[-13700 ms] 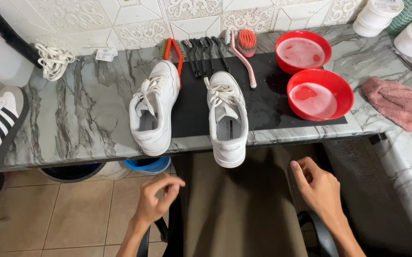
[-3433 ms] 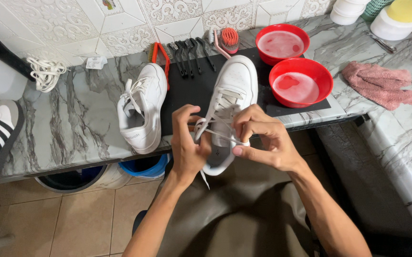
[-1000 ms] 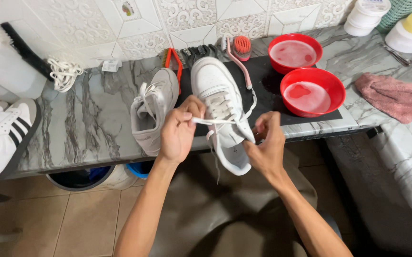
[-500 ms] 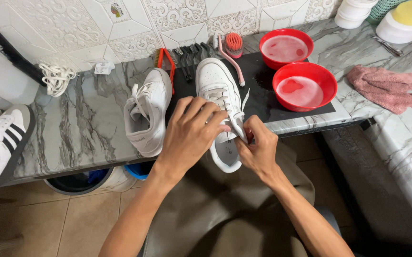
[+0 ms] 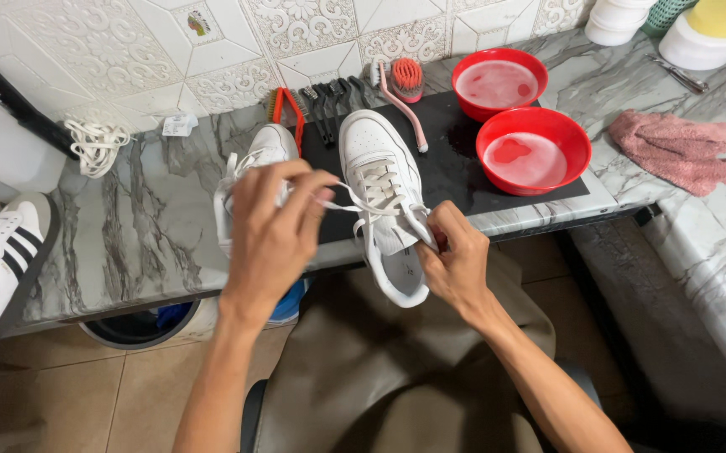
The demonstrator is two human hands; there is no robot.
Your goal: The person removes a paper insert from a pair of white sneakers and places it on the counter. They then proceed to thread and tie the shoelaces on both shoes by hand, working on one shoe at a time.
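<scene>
- Your left hand (image 5: 272,225) pinches the white lace (image 5: 354,204); right hand (image 5: 455,260) pinches it at the eyelets.
- White sneaker (image 5: 384,193) overhangs the surface (image 5: 140,231) edge, heel off.
- Second sneaker (image 5: 249,168) just left; red bowls (image 5: 535,151) near right.

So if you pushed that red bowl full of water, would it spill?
Probably: the nearer round red plastic bowl looks filled close to its rim, so a quick shove would likely slosh. It sits flat and wide on the black mat, so tipping seems unlikely.

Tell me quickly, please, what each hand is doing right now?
Left hand: pinched shut on the white lace.
Right hand: gripping the white sneaker.
</scene>
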